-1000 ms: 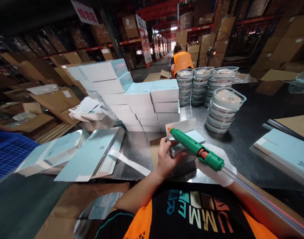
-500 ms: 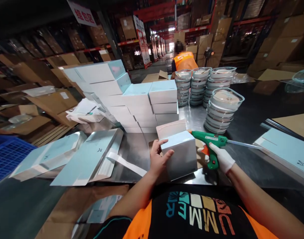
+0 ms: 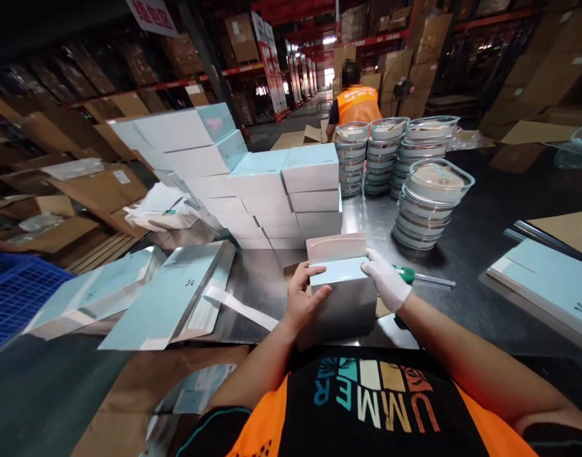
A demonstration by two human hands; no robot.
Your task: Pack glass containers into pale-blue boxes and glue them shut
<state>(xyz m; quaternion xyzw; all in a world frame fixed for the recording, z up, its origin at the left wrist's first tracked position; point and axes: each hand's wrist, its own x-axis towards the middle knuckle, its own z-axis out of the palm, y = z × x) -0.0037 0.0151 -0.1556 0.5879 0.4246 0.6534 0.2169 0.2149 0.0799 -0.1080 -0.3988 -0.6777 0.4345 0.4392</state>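
Observation:
A light blue and grey-white cardboard box (image 3: pixel 346 304) stands at the table's front edge, its pale flap (image 3: pixel 337 246) raised at the far side. My bare left hand (image 3: pixel 302 295) grips its left side, thumb on the near face and fingers over the top. At the right side, my white-gloved right hand (image 3: pixel 386 279) holds the box with its fingertips at the top edge; part of the fingers is hidden. Beyond that hand lies a green glue gun (image 3: pixel 407 274), mostly covered, a clear glue stick (image 3: pixel 436 281) poking out of its back.
Stacked light boxes (image 3: pixel 266 197) rise behind the work spot. Piles of lidded glass containers (image 3: pixel 424 216) stand at the back right. Flat blue cartons (image 3: pixel 152 304) lie left, more cartons (image 3: pixel 548 273) right. A person in an orange vest (image 3: pixel 357 105) is beyond the table.
My right hand has let go of the glue gun, which now lies on the table, and has moved left onto the box's right side. My left hand stays on the box.

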